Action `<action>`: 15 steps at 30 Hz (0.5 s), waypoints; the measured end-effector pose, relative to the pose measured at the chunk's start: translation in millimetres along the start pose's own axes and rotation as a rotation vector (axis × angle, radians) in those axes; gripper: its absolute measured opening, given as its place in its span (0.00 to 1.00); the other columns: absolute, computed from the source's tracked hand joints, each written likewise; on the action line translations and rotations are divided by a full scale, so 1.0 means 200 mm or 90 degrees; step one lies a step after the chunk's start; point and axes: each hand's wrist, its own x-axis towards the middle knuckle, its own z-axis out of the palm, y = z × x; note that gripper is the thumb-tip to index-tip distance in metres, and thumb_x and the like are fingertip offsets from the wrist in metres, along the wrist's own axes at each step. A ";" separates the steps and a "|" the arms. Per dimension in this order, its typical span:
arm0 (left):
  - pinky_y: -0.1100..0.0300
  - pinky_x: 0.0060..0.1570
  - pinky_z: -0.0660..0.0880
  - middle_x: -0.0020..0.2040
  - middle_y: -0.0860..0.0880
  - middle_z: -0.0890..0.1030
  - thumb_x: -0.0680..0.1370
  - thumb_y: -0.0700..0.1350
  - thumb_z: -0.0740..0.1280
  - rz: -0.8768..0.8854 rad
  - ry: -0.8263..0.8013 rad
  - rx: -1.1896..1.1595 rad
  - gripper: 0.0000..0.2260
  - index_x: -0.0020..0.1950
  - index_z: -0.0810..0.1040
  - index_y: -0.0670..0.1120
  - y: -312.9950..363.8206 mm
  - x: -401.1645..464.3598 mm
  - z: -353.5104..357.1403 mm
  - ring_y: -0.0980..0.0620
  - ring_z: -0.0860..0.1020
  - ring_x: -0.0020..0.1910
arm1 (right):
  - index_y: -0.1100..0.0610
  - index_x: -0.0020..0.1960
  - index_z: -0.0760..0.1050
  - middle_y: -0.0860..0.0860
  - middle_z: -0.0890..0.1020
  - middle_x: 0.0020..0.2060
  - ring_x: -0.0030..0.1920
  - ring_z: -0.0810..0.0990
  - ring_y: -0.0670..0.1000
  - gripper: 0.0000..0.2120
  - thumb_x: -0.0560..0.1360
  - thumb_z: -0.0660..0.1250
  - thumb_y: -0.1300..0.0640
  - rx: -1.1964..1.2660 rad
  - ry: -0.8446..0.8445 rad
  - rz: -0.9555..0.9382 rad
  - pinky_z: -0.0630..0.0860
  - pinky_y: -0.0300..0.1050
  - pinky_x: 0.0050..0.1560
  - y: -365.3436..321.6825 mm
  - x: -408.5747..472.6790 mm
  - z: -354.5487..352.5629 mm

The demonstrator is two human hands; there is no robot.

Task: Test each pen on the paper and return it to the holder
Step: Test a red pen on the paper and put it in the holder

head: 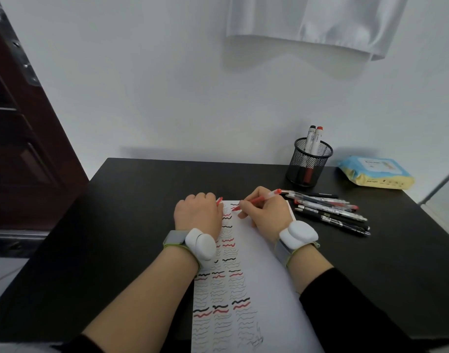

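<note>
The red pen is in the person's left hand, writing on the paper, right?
Not quite. The head view shows the red pen in the right hand, writing on the paper. The left hand holds only what looks like its red cap.

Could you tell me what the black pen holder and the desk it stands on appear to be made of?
The black cylindrical mesh pen holder looks like painted wire mesh, probably metal: the markers inside show through its fine grid. The black rectangular desk looks like matte laminate or painted board, with a flat, dull, faintly textured surface; its core cannot be told.
</note>
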 end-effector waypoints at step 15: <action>0.57 0.43 0.72 0.41 0.52 0.72 0.81 0.57 0.53 0.008 0.018 0.001 0.14 0.50 0.73 0.50 0.00 -0.01 0.01 0.52 0.73 0.41 | 0.56 0.44 0.74 0.49 0.84 0.33 0.26 0.76 0.42 0.03 0.75 0.67 0.59 0.029 0.035 0.012 0.73 0.39 0.34 0.02 0.01 0.00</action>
